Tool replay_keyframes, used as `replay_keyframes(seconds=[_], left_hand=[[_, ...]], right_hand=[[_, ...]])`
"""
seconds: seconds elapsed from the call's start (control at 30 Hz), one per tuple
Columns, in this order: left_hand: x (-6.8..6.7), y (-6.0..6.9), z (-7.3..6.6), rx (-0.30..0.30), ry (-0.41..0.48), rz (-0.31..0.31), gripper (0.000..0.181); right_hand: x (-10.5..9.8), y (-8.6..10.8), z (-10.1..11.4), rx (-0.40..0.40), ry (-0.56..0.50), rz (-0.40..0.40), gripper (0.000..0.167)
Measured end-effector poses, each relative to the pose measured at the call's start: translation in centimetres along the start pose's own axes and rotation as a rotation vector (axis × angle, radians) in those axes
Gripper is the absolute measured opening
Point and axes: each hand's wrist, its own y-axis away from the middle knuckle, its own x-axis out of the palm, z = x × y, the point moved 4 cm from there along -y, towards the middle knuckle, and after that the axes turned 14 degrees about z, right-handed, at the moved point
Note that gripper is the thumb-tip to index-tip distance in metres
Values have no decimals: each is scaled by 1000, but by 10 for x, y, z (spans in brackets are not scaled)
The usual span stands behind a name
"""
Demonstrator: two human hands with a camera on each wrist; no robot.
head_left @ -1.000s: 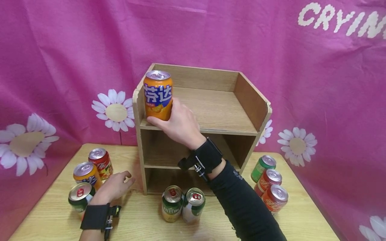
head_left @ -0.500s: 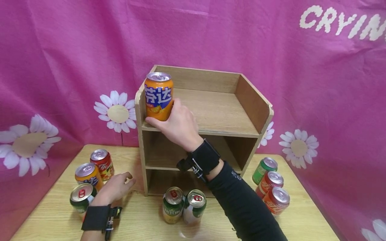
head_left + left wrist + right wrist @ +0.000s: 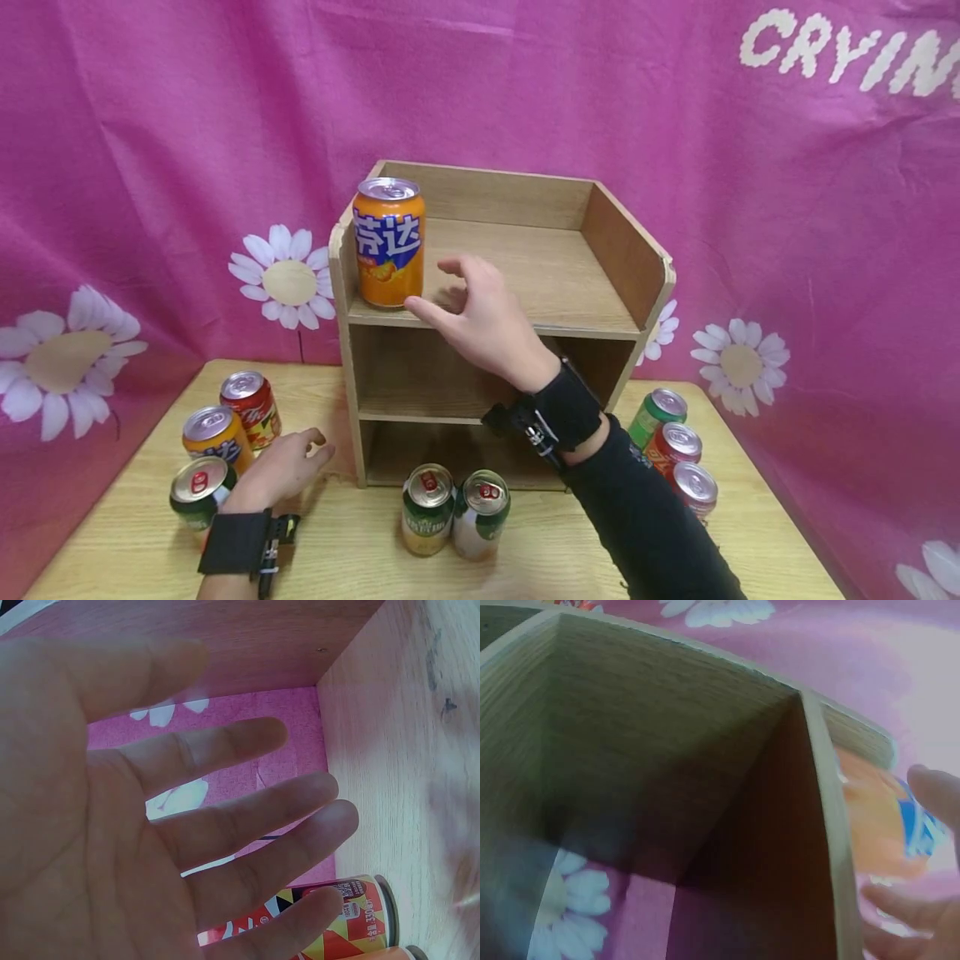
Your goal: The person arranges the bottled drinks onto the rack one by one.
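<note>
An orange soda can [image 3: 388,246] stands upright on the top level of the wooden shelf [image 3: 517,275], by its left wall. Just right of that can is my right hand [image 3: 487,321], thumb and fingers spread apart, holding nothing. The right wrist view shows the same can [image 3: 881,821] blurred past the shelf edge, near the fingertips. My left hand [image 3: 281,471] hovers low over the table at left, fingers relaxed. In the left wrist view its palm and fingers are bare, with a red can [image 3: 360,919] beyond them. Nearest to it are an orange can [image 3: 217,437] and a green can [image 3: 198,496].
A red can [image 3: 251,408] stands behind the left group. Two green-and-white cans [image 3: 427,508] stand before the shelf. On the right side of the table [image 3: 757,542] are a green can [image 3: 660,412] and two red cans [image 3: 675,446]. A pink flowered cloth [image 3: 480,83] hangs behind.
My right hand has let go of the orange soda can and drawn back to the right and downward. The can stays on the top level. My left hand has not moved.
</note>
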Motion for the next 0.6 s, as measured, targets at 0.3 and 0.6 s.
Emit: replay_keyframes(seconds=[0.3,0.6], left_hand=[[4,0,0,1,-6,4,43],[1,1,-2,10,2,2,41]], right_hand=[[-24,64,-22,-352,27,-181,11],[-3,120,-66,-272,-56,-37,9]])
